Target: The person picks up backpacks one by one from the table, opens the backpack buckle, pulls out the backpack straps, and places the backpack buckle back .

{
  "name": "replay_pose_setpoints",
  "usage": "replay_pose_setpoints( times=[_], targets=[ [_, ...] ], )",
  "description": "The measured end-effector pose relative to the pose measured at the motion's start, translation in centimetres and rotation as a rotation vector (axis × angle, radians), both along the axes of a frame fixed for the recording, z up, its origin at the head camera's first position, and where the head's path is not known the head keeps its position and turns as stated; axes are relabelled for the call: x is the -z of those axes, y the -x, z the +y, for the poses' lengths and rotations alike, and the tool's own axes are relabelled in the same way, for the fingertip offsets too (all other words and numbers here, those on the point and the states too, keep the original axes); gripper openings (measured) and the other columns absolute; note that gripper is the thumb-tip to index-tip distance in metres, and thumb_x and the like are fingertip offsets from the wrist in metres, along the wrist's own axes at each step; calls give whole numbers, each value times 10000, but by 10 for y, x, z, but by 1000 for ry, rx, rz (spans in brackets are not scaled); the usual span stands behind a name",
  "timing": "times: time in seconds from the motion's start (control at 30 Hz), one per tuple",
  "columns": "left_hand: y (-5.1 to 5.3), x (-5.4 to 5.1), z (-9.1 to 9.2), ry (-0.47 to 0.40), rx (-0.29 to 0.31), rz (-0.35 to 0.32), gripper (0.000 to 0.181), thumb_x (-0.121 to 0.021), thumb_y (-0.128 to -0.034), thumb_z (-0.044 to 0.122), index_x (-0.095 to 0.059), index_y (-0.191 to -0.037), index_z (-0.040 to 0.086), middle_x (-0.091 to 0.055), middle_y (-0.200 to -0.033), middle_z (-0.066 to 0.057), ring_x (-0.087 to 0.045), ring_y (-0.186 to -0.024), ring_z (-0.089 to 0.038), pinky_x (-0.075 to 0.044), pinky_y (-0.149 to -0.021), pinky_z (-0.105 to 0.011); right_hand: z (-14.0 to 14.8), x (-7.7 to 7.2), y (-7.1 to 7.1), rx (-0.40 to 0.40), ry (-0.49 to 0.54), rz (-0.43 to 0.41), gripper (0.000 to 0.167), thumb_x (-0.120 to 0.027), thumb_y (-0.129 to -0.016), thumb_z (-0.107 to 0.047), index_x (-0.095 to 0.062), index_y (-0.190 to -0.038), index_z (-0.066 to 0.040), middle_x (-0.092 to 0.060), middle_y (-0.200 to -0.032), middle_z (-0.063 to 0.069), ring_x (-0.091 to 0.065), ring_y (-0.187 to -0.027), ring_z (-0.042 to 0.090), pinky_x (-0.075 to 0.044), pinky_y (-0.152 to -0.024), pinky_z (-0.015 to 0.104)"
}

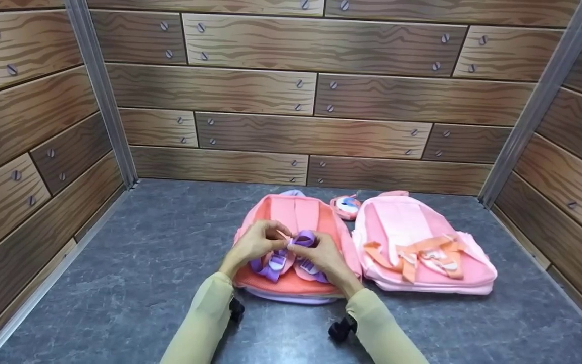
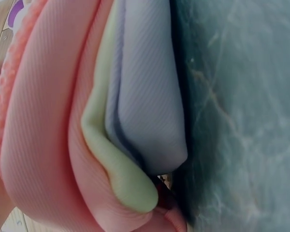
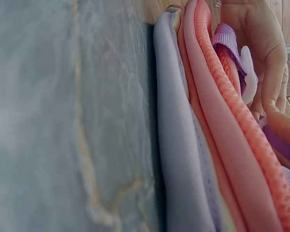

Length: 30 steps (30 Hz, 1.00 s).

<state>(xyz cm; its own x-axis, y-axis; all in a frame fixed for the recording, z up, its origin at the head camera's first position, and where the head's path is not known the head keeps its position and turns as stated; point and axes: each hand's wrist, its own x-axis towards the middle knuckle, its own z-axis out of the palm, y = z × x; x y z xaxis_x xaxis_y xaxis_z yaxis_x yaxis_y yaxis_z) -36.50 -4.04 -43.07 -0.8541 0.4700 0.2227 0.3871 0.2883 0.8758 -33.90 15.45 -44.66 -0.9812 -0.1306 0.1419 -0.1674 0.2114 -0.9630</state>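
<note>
A coral backpack [image 1: 332, 225] lies on the table with its back panel and shoulder straps up. Over its middle, my left hand [image 1: 257, 242] and right hand [image 1: 324, 254] meet with their fingertips almost touching. Both pinch a purple webbing strap [image 1: 304, 236], looped up by the right fingers, with a small pale bit between the fingertips. Below them, purple strap ends run through a pale buckle [image 1: 277, 261]. From the side, the left wrist view shows the backpack's pink edge [image 2: 43, 116], while purple webbing [image 3: 225, 37] appears beside the fingers in the right wrist view.
A light pink backpack [image 1: 387, 222] with a bundled orange strap [image 1: 409, 270] lies to the right, against the coral one. Behind, between the two, sits a small round pouch [image 1: 346, 206]. Wood-patterned walls [image 1: 250, 91] enclose the grey marbled table [image 1: 170, 242].
</note>
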Motion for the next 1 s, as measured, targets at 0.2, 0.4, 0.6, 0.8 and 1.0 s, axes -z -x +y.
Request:
replay_pose_setpoints(
  times=[0.2,0.4,0.6,0.8,1.0],
  targets=[
    [1,1,0,-13,57,-13,244,-736,-840,57,-688,-1073,5,-732,-946,-178,-664,-820,-124,-505,-730,-223,1,-2,1,7,87,-13,303,-774,-829,-172,-707,-1060,12,-700,-821,-6,-631,-724,97,-530,-673,234],
    [-1,0,3,55,38,49,312,-784,-809,115,-708,-1100,35,-728,-897,-128,-632,-758,-120,-496,-670,-216,1,-4,2,17,141,-38,295,-751,-847,-133,-685,-1080,35,-691,-875,2,-627,-748,107,-530,-698,247],
    [-3,-2,6,117,8,95,246,-794,-807,148,-745,-1039,83,-708,-806,-45,-559,-638,-60,-440,-530,-204,6,-6,4,-9,155,-39,308,-751,-855,-153,-680,-1087,38,-669,-856,-35,-599,-744,82,-515,-697,245],
    [-2,-2,6,119,-27,84,201,-812,-793,171,-746,-967,92,-690,-782,-14,-523,-574,-63,-417,-467,-208,13,-9,6,2,162,-26,245,-747,-850,-136,-681,-1047,-5,-665,-844,-29,-609,-761,90,-510,-644,226],
    [-2,-2,5,130,-32,66,195,-811,-788,144,-746,-950,59,-724,-809,-39,-536,-563,-51,-414,-443,-194,22,-13,9,16,168,-17,172,-732,-846,-65,-674,-989,10,-671,-871,12,-635,-811,132,-528,-647,241]
  ],
)
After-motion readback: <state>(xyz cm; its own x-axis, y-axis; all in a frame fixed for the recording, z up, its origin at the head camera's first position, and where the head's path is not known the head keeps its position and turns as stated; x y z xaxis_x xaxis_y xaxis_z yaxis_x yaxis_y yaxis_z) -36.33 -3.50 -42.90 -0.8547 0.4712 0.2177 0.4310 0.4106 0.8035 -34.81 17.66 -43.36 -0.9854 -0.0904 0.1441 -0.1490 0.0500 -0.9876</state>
